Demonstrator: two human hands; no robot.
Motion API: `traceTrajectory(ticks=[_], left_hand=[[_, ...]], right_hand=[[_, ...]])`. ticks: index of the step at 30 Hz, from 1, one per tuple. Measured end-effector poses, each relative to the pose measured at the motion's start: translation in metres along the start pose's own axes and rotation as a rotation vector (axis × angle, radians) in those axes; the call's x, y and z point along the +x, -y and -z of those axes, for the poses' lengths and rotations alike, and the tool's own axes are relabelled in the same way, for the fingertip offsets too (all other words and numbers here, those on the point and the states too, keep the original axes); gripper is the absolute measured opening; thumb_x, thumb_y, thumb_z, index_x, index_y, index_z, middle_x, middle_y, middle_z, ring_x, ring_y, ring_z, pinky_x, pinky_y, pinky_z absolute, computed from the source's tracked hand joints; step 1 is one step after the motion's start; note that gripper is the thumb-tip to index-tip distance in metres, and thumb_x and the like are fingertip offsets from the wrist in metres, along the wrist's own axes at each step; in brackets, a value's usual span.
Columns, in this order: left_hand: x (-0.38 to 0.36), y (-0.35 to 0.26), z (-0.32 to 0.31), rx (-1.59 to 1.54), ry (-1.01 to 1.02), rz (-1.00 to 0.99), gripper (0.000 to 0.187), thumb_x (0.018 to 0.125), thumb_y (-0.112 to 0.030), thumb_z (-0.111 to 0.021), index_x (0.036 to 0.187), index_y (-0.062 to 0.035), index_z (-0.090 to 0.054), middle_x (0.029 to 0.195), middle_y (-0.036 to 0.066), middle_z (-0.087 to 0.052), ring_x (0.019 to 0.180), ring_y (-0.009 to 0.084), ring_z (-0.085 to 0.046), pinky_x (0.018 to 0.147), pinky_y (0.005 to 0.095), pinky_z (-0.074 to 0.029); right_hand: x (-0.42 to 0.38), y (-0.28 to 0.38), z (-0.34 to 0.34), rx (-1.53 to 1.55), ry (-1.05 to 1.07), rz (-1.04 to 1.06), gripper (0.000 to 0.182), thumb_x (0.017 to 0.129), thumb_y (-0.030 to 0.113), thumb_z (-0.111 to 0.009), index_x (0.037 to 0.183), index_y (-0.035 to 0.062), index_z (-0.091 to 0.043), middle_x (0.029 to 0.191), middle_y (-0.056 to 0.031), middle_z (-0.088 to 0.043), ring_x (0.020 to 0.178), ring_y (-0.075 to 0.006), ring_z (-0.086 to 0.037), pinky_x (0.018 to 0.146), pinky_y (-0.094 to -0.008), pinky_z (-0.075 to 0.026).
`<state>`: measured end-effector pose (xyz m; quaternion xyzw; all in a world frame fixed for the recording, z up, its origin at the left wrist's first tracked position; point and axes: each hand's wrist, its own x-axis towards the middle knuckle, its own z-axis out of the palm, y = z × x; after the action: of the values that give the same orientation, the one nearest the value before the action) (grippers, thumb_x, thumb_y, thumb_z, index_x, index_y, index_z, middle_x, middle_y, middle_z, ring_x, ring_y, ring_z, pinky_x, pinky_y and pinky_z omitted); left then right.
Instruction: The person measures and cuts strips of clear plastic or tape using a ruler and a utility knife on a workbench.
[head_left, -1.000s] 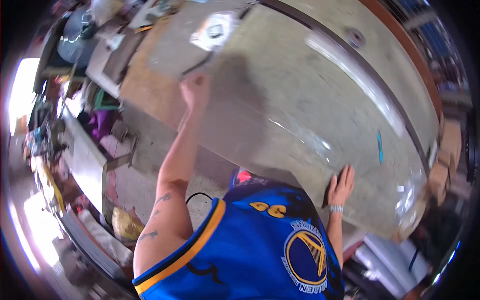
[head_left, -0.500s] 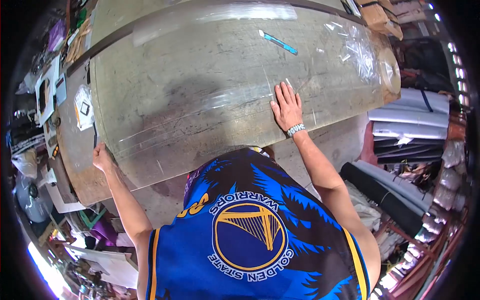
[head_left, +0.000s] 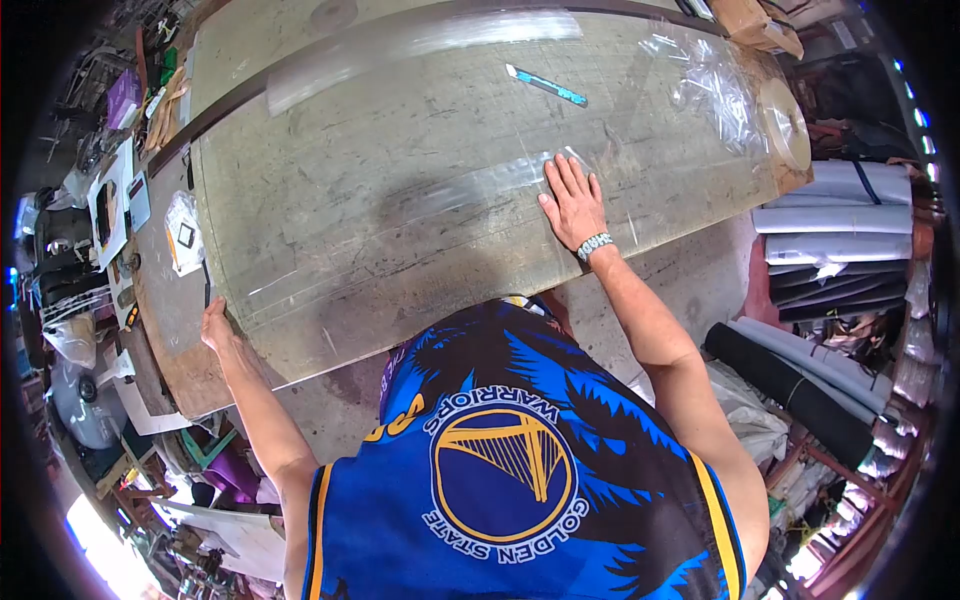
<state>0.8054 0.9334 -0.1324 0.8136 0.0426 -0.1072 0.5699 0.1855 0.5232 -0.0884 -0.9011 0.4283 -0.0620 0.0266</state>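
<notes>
My right hand (head_left: 577, 210) lies flat on a clear plastic strip (head_left: 480, 185) on the worn worktable (head_left: 330, 160), its fingers stretched out and a bracelet at the wrist. At the table's left end, my left hand (head_left: 216, 326) is closed, with a thin dark object (head_left: 207, 285) at its fingertips; what exactly it grips is too small to make out. Beyond my right hand rests a blue cutter knife (head_left: 548, 87). Near my left hand is a small clear bag (head_left: 184, 235) with a dark square on it.
Crumpled clear plastic (head_left: 715, 95) and a roll of tape (head_left: 785, 125) are at the table's right end. A dark bar (head_left: 240, 97) crosses the far side. Silver rolls (head_left: 840, 220) and a black roll (head_left: 785, 395) lie to the right. A cardboard box (head_left: 755, 25) stands back right.
The view has shifted slightly, so the table and left hand appear further right. My right hand stays flat at nearly the same place; my left hand remains closed at the left end.
</notes>
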Motion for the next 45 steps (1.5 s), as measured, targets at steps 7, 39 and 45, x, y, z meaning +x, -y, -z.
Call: traceTrajectory(ticks=[7, 39, 45], left_hand=[[0.017, 0.002, 0.001, 0.049, -0.014, 0.100, 0.016, 0.084, -0.006, -0.076, 0.099, -0.0006, -0.077, 0.096, 0.006, -0.075, 0.090, 0.0161, -0.067, 0.084, 0.0309, -0.053], [-0.364, -0.162, -0.449, 0.797, 1.559, -1.269, 0.046, 0.081, -0.016, -0.080, 0.123, -0.0341, -0.075, 0.169, 0.004, -0.030, 0.156, 0.0428, -0.018, 0.125, 0.0583, -0.020], [-0.359, -0.162, -0.451, 0.785, 1.578, -1.252, 0.046, 0.081, -0.019, -0.081, 0.123, -0.0354, -0.075, 0.169, 0.002, -0.030, 0.156, 0.0424, -0.016, 0.126, 0.0587, -0.019]], right_hand=[[0.000, -0.001, -0.002, -0.026, 0.002, 0.011, 0.063, 0.104, 0.044, -0.050, 0.160, 0.0166, -0.037, 0.169, -0.0073, -0.030, 0.155, -0.0295, -0.027, 0.123, -0.0585, -0.024], [-0.002, -0.004, 0.006, 0.205, -0.098, -0.032, 0.062, 0.099, 0.042, -0.061, 0.153, 0.0155, -0.047, 0.162, -0.0072, -0.041, 0.152, -0.0283, -0.033, 0.122, -0.0581, -0.023], [0.003, -0.005, 0.013, 0.238, -0.054, -0.041, 0.059, 0.099, 0.039, -0.061, 0.150, 0.0121, -0.049, 0.160, -0.0093, -0.043, 0.150, -0.0300, -0.036, 0.121, -0.0563, -0.025]])
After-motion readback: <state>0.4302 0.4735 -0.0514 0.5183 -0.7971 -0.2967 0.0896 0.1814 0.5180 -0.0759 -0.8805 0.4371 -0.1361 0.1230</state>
